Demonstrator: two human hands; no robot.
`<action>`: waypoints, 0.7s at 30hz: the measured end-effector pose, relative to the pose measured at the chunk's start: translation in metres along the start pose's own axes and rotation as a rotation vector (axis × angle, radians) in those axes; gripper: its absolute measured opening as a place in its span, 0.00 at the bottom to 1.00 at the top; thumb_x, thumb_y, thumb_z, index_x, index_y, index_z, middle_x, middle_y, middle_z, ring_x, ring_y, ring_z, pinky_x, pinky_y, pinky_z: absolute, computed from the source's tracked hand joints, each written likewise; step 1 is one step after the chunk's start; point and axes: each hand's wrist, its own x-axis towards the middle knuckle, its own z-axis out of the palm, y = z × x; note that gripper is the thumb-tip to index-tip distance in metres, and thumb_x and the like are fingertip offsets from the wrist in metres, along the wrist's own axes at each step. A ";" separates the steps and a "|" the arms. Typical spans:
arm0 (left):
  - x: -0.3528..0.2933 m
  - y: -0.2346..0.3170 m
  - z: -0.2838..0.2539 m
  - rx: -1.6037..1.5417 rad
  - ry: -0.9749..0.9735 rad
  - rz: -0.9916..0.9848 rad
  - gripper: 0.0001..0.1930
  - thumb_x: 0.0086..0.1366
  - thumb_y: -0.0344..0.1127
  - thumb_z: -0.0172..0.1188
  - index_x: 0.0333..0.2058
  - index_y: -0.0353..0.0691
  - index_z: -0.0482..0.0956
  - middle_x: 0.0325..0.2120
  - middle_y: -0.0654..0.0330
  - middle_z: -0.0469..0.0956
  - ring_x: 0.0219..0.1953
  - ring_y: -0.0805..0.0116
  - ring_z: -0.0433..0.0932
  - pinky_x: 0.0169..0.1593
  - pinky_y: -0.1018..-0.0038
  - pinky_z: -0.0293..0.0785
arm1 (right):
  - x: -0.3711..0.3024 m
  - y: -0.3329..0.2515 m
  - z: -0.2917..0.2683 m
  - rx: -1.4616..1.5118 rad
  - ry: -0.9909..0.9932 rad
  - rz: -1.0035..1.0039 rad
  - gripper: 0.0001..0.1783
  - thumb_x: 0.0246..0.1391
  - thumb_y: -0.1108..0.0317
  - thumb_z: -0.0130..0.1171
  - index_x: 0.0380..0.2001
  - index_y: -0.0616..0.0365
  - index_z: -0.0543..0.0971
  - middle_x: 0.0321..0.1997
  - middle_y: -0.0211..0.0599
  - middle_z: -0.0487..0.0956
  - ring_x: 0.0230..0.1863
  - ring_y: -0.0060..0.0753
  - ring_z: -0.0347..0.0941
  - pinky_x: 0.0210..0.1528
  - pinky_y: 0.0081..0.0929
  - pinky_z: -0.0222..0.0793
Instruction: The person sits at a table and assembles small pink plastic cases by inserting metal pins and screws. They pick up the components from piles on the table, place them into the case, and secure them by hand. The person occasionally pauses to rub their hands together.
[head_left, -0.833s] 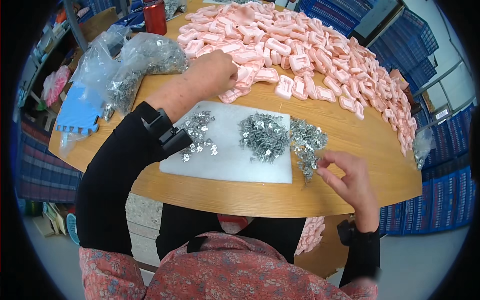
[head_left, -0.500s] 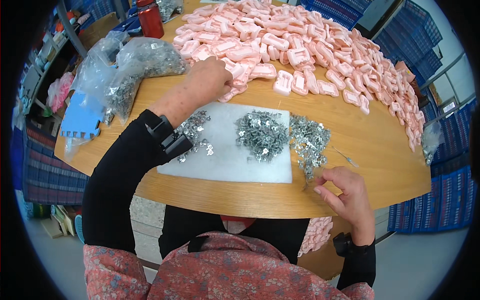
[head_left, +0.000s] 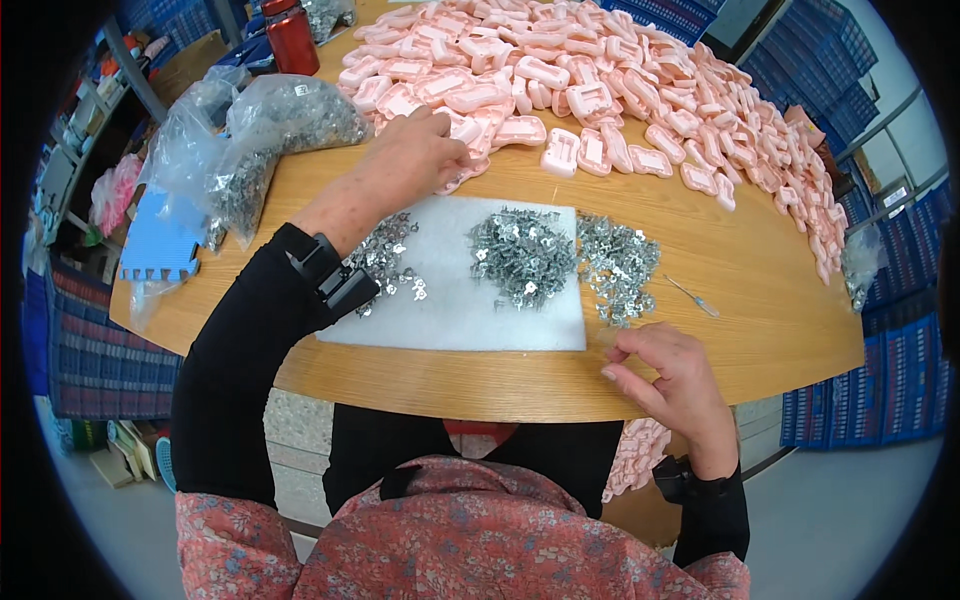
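Observation:
My left hand [head_left: 415, 155] reaches to the near edge of a large heap of pink plastic shells [head_left: 590, 100]. Its fingers bend down over the shells, and their tips are partly hidden, so a hold cannot be made out. Low on the right, my right hand [head_left: 668, 375] hovers close to the table's front edge with thumb and forefinger drawn near each other. Anything at those fingertips is too small and blurred to name. Small silvery metal clips lie in a mound [head_left: 522, 258] on a white foam sheet [head_left: 450, 325], a second mound [head_left: 618, 265] beside it, and a scattered group [head_left: 385, 250] under my left forearm.
A thin tool with a pale handle [head_left: 692, 296] rests on the wooden table [head_left: 770, 340]. Clear bags of metal parts [head_left: 290, 115], a blue foam mat [head_left: 160, 240] and a red bottle [head_left: 290, 40] stand at the left. Blue crates [head_left: 865, 400] are stacked around.
My right hand has shifted left and slightly up, away from the thin tool. My left hand stays at the shells, with only a slight shift. The whole view has tilted a little.

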 end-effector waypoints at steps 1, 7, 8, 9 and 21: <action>0.001 0.002 -0.003 0.014 -0.047 -0.014 0.05 0.56 0.36 0.65 0.32 0.46 0.85 0.31 0.59 0.74 0.39 0.58 0.74 0.43 0.62 0.73 | 0.000 -0.001 0.001 0.001 0.003 0.001 0.12 0.50 0.69 0.70 0.36 0.59 0.79 0.30 0.39 0.82 0.34 0.43 0.79 0.39 0.36 0.72; 0.000 -0.001 0.005 0.053 -0.020 -0.024 0.04 0.55 0.35 0.65 0.30 0.46 0.85 0.31 0.59 0.74 0.40 0.58 0.75 0.44 0.62 0.74 | -0.003 -0.003 0.005 0.006 -0.015 -0.001 0.12 0.50 0.69 0.70 0.36 0.59 0.80 0.30 0.40 0.82 0.34 0.43 0.80 0.40 0.36 0.73; -0.001 -0.003 0.007 0.054 0.003 -0.030 0.04 0.55 0.35 0.64 0.29 0.46 0.85 0.31 0.59 0.74 0.40 0.58 0.75 0.44 0.62 0.74 | -0.003 -0.003 0.005 0.006 -0.019 -0.004 0.12 0.50 0.69 0.70 0.37 0.59 0.80 0.30 0.40 0.82 0.34 0.43 0.80 0.40 0.36 0.73; -0.002 -0.006 0.007 0.034 0.012 -0.049 0.04 0.55 0.35 0.64 0.30 0.46 0.85 0.31 0.59 0.74 0.40 0.58 0.75 0.44 0.62 0.74 | -0.003 -0.003 0.006 0.007 -0.020 -0.005 0.12 0.50 0.69 0.70 0.37 0.59 0.80 0.30 0.40 0.82 0.34 0.43 0.80 0.40 0.36 0.73; 0.003 0.005 -0.007 0.150 -0.117 -0.179 0.11 0.52 0.40 0.66 0.33 0.42 0.87 0.33 0.56 0.77 0.43 0.56 0.75 0.49 0.62 0.73 | -0.002 -0.004 0.016 0.045 -0.045 -0.005 0.13 0.50 0.68 0.70 0.38 0.58 0.80 0.31 0.40 0.82 0.34 0.45 0.79 0.38 0.38 0.72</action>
